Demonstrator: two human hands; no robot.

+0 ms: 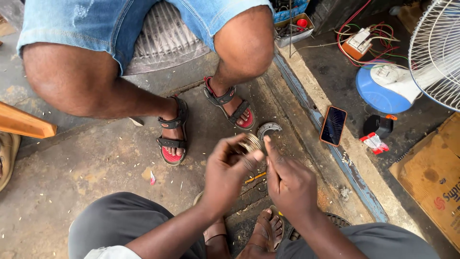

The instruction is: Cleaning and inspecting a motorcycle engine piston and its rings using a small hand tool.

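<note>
Left hand (229, 168) pinched around a small round metal part (250, 142), held above the concrete floor (96, 163). Right hand (287, 180) loosely curled, index fingertip touching that part. Phone (333, 125) on the raised ledge (354, 168) at the floor's right edge.

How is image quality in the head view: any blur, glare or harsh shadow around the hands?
Head view: even, soft daylight with no hard shadows; the left hand and the small round metal part it holds are slightly motion-blurred; the right hand is sharper; the phone screen shows a faint reflection; the fan is cropped at the right edge.
</note>
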